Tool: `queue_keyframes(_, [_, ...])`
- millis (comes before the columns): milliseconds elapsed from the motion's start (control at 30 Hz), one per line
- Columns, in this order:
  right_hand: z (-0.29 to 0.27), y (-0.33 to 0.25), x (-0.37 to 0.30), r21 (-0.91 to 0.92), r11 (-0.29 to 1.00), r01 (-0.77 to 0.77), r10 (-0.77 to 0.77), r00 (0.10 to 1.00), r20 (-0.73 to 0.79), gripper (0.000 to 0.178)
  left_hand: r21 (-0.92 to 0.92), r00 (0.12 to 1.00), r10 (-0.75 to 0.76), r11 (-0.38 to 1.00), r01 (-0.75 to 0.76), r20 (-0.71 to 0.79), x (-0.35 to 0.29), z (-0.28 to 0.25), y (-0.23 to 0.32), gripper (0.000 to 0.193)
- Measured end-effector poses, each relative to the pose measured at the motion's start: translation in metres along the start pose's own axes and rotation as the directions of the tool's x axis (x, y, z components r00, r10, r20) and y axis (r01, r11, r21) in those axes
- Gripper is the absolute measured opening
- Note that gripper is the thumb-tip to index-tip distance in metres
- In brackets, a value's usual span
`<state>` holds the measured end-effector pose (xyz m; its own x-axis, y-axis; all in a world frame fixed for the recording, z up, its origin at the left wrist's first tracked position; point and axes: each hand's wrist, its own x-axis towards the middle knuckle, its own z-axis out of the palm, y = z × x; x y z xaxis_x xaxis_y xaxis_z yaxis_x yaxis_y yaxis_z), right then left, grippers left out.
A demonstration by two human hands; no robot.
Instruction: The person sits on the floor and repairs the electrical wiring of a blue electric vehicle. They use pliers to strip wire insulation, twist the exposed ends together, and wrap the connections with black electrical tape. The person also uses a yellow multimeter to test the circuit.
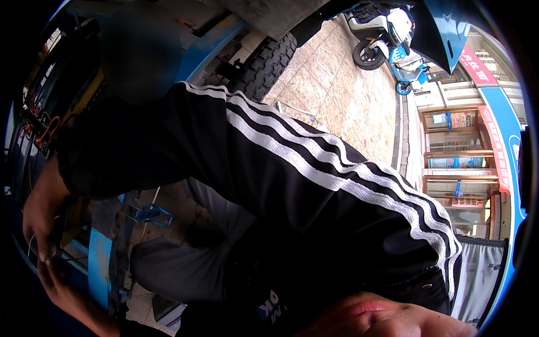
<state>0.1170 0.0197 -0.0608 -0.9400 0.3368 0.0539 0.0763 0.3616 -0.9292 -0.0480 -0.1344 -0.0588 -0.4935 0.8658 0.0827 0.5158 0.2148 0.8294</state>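
At the far left, my right hand (44, 205) reaches down with its fingers bent and pressed together. Its black sleeve (292, 163) with white stripes crosses most of the picture. My left hand (56, 283) comes up from below, and its fingertips meet those of the right. Between them is something small and dark that I cannot make out. A thin pale wire (30, 242) curves beside the joined fingers. Both hands are next to the blue metal frame (100, 264) of a vehicle. Above the right wrist lie red cables (51, 128) among dark parts.
A knobby black tyre (272, 64) stands under a blue beam (216, 42). Below my arm is a blue wire bracket (151, 214), near my grey trouser leg (179, 269). On the pavement (348, 106), a white scooter (387, 28) and a blue bike (410, 67) are parked before shopfronts.
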Motion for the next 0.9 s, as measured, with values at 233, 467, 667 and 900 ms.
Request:
queue_keyframes(233, [0.004, 0.009, 0.013, -0.089, 0.996, 0.000, -0.001, 1.000, -0.014, 0.056, 0.005, 0.993, -0.115, 0.993, 0.115, 0.035, 0.013, -0.012, -0.014, 0.052])
queue_keyframes(467, [0.016, 0.018, 0.050, -0.290, 0.954, 0.081, -0.104, 0.992, -0.065, 0.057, -0.055, 0.997, -0.060, 0.997, 0.057, -0.057, 0.003, -0.005, 0.000, 0.046])
queue_keyframes(667, [0.023, 0.046, 0.067, -0.551, 0.834, -0.021, -0.131, 0.963, -0.236, 0.057, 0.138, 0.997, -0.055, 0.989, 0.048, 0.050, 0.010, -0.008, -0.009, 0.050])
queue_keyframes(900, [0.026, 0.031, 0.061, -0.438, 0.898, -0.042, -0.014, 0.992, -0.124, 0.055, 0.074, 0.997, -0.017, 0.997, 0.022, -0.071, -0.004, -0.010, 0.010, 0.040])
